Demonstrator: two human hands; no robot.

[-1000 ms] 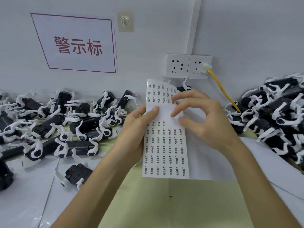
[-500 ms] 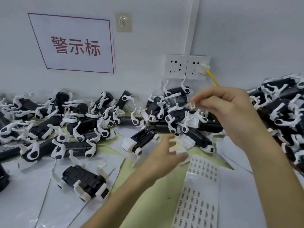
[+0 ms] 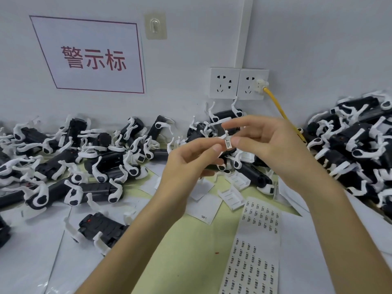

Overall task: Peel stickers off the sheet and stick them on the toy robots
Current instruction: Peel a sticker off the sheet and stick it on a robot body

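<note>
A small white sticker (image 3: 227, 143) with black print is held up in the air between my two hands. My right hand (image 3: 269, 145) pinches it with thumb and forefinger, and my left hand (image 3: 191, 164) touches its left edge with thumb and forefinger tips. The sticker sheet (image 3: 254, 249) lies flat on the green table, below my right forearm. Black toy robots with white legs lie in heaps: a left heap (image 3: 70, 162), a middle heap (image 3: 239, 166) behind my hands, and a right heap (image 3: 360, 153). One robot (image 3: 101, 230) lies alone at the lower left.
Loose white battery covers (image 3: 231, 196) and used backing paper (image 3: 203, 209) lie near the middle heap. White paper sheets (image 3: 25, 247) cover the table's left and right. A yellow cable (image 3: 280, 111) runs from the wall sockets (image 3: 238, 83). A sign (image 3: 91, 56) hangs on the wall.
The sticker sheet left my hands and now lies on the table. My right hand carries a peeled sticker, and my left hand has risen to meet it.
</note>
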